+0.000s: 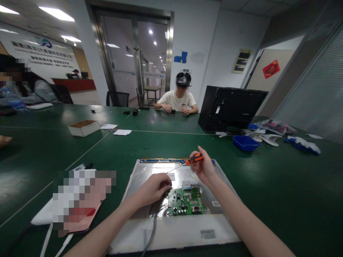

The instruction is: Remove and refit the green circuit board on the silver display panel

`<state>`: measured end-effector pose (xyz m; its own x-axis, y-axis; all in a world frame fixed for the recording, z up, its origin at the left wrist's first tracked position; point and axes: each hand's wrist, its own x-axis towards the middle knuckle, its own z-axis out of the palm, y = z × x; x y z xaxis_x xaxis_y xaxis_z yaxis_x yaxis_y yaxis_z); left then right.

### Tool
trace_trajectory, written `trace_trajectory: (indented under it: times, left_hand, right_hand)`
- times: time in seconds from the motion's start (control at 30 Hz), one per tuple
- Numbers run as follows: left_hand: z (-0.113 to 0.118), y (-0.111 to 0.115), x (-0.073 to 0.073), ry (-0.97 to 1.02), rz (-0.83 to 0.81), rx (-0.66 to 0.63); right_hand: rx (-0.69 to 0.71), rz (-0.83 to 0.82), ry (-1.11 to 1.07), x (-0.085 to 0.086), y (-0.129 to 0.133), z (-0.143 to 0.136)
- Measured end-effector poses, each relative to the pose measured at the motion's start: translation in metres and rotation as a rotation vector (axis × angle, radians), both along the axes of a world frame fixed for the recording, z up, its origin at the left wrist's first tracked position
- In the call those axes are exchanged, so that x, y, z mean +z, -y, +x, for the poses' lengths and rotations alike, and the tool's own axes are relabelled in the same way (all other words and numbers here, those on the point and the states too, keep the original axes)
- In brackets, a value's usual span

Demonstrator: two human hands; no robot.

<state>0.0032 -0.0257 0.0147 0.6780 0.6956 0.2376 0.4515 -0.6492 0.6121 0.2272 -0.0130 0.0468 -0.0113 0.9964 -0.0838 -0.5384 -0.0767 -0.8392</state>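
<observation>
My right hand (205, 167) grips an orange and black screwdriver (195, 159), its thin shaft slanting left and down toward my other hand. At the left edge of a green circuit board (187, 201), the fingers of my left hand (157, 185) are curled in; what they pinch, if anything, is hidden. The board sits on the silver metal back of a flat display panel (150, 167). A narrow blue circuit strip (160, 161) runs along the panel's far edge. From near the board a grey cable (154, 228) trails down over the panel's near edge.
Left of the panel lie a phone-like pink object (89, 210) and white cables. Farther back are an open cardboard box (84, 128) and paper slips. A black monitor (232, 109), a blue tray (245, 142) and gloves (302, 144) occupy the right. Opposite sits a person (178, 100).
</observation>
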Motion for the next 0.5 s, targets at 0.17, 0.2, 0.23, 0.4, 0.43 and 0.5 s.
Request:
trace_trajectory:
  times: [0.17,0.2,0.23,0.4,0.43,0.5]
  left_hand:
    - [0.001,0.0,-0.006,-0.005,-0.019,0.026]
    - [0.001,0.001,-0.006,-0.006,-0.02,0.028]
    - [0.001,0.001,-0.006,-0.006,-0.021,0.029]
    - [0.002,0.003,-0.004,0.001,-0.017,0.014]
    - [0.002,0.003,-0.004,0.001,-0.012,0.007]
    - [0.001,0.003,-0.005,0.004,-0.001,-0.006]
  right_hand:
    - [0.082,-0.002,0.012,0.016,-0.021,-0.016]
    - [0.094,0.001,0.024,0.016,-0.022,-0.018]
    - [0.1,0.007,0.038,0.015,-0.021,-0.02]
    - [0.095,0.026,0.112,0.003,-0.001,-0.019]
    - [0.089,0.022,0.122,0.001,0.003,-0.017]
    - [0.072,0.011,0.134,-0.003,0.01,-0.012]
